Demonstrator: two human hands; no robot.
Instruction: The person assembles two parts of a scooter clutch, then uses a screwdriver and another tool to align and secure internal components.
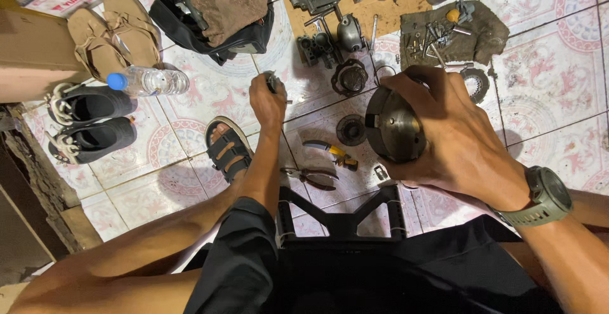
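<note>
My right hand (450,130), with a green watch on its wrist, grips a round grey metal engine part (390,127) and holds it up above the tiled floor. Stretched out low over the floor, my left hand (266,98) is closed around a small dark metal tool or part (274,82), with a thin metal tip sticking out to the right. Below the round part lie yellow-handled pliers (333,152) and a second pair of pliers (314,177). A small dark disc (351,130) rests on the tiles between my hands.
Engine pieces (330,35) and a dirty rag with bolts (450,32) lie at the back. A water bottle (149,80), tan sandals (114,32), dark shoes (89,120) and a black bag (216,16) sit to the left. My sandalled foot (228,149) and a black stool (346,215) are near.
</note>
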